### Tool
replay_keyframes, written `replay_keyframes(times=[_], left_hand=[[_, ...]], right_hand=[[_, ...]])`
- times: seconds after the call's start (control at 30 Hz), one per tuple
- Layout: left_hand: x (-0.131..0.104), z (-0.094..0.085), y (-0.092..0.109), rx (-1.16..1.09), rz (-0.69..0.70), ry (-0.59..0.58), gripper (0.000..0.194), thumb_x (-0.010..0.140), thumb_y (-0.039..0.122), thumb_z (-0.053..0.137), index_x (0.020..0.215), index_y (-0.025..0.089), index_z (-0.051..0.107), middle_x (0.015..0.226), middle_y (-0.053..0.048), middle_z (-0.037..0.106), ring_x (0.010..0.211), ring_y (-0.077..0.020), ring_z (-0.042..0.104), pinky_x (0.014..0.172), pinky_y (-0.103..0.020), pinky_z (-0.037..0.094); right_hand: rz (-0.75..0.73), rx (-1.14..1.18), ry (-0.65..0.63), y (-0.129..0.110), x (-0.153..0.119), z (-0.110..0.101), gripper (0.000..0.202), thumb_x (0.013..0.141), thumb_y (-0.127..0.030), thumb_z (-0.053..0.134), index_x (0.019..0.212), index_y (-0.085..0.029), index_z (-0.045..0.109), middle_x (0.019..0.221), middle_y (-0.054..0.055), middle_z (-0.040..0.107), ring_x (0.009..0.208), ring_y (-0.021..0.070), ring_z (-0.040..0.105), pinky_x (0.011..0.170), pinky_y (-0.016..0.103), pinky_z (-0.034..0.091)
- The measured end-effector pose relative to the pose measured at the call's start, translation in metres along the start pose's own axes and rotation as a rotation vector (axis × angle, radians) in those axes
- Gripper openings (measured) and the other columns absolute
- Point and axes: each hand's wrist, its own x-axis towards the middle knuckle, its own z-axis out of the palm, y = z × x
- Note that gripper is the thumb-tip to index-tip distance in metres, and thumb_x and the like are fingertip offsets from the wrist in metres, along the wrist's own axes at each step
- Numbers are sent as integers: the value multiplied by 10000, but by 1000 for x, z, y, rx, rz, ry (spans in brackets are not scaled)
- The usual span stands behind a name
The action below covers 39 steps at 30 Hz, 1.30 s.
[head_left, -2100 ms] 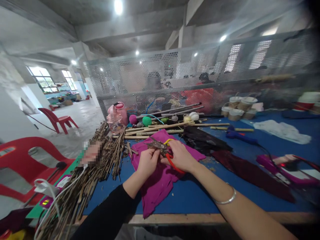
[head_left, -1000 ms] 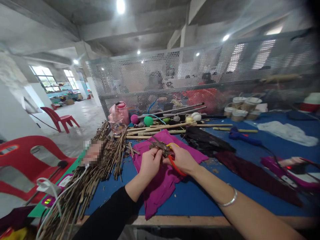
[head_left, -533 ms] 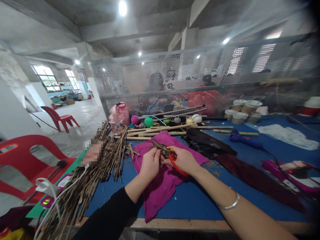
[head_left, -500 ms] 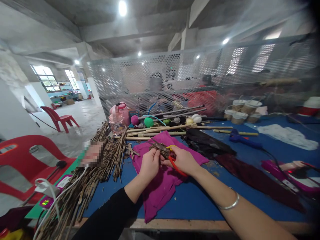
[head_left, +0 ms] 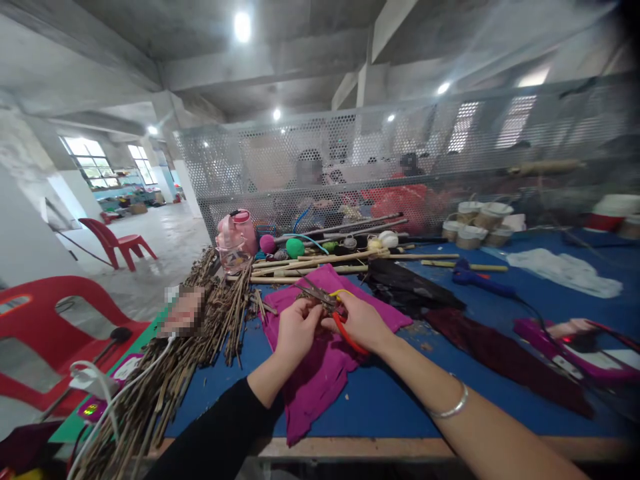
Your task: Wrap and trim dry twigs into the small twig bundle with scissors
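Above a magenta cloth (head_left: 320, 400) on the blue table, my two hands are close together. My right hand (head_left: 361, 323) is closed on scissors (head_left: 347, 333) with red and yellow handles; their blades point up and left and look parted. Fingers of my left hand (head_left: 299, 328) pinch a small brown twiggy piece (head_left: 306, 297), partly hidden by the fingers and the blades. A bundle of dry twigs (head_left: 200, 333) lies left of the cloth.
Bamboo sticks (head_left: 320, 263), yarn balls (head_left: 295, 248) and a pink jug (head_left: 236, 243) stand behind the cloth. To the right are dark fabric (head_left: 505, 360), a blue glue gun (head_left: 483, 281) and small pots (head_left: 471, 236). People sit beyond a perforated screen (head_left: 230, 157).
The scissor blades now show more clearly over the brown piece and look more parted. Both hands remain in nearly the same place; the view has shifted slightly.
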Motion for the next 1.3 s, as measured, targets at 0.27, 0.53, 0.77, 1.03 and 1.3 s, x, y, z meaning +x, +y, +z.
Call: replay_keyframes(times=[0.27, 0.53, 0.77, 1.03, 1.3], left_hand=[[-3, 0, 11, -51, -29, 26, 212, 695, 307, 593, 794, 123, 632, 681, -38, 656, 538, -111, 567, 475, -187, 431], [-1, -1, 12, -145, -81, -25, 306, 713, 334, 579, 934, 126, 618, 746, -49, 657, 488, -88, 540, 410, -170, 403], [0, -1, 6, -153, -73, -41, 315, 725, 356, 560, 930, 122, 610, 735, -46, 646, 478, -78, 532, 419, -169, 417], [-1, 0, 6, -106, -33, -56, 284, 743, 345, 541, 892, 119, 625, 743, -45, 646, 477, -78, 517, 425, -176, 423], [-1, 1, 3, -125, -85, -70, 302, 712, 358, 581, 878, 112, 636, 653, -19, 615, 421, -58, 457, 395, -167, 397]], right_hand=[[-7, -53, -1, -5, -1, -1, 388, 704, -508, 567, 929, -197, 511, 813, 27, 601, 712, 155, 553, 575, 228, 330], [77, -134, -32, 0, 1, 0, 348, 717, -550, 525, 764, -207, 555, 688, 22, 624, 617, 149, 563, 503, 218, 270], [24, -51, -29, 3, 0, 2, 394, 681, -518, 585, 933, -221, 526, 817, 16, 619, 699, 146, 569, 563, 216, 324], [55, -19, -31, 0, -1, 3, 353, 704, -450, 596, 939, -197, 520, 809, 21, 595, 738, 155, 561, 593, 228, 336], [-3, -85, 47, -3, 1, 8, 386, 693, -484, 599, 909, -176, 514, 848, 49, 583, 766, 165, 544, 631, 248, 342]])
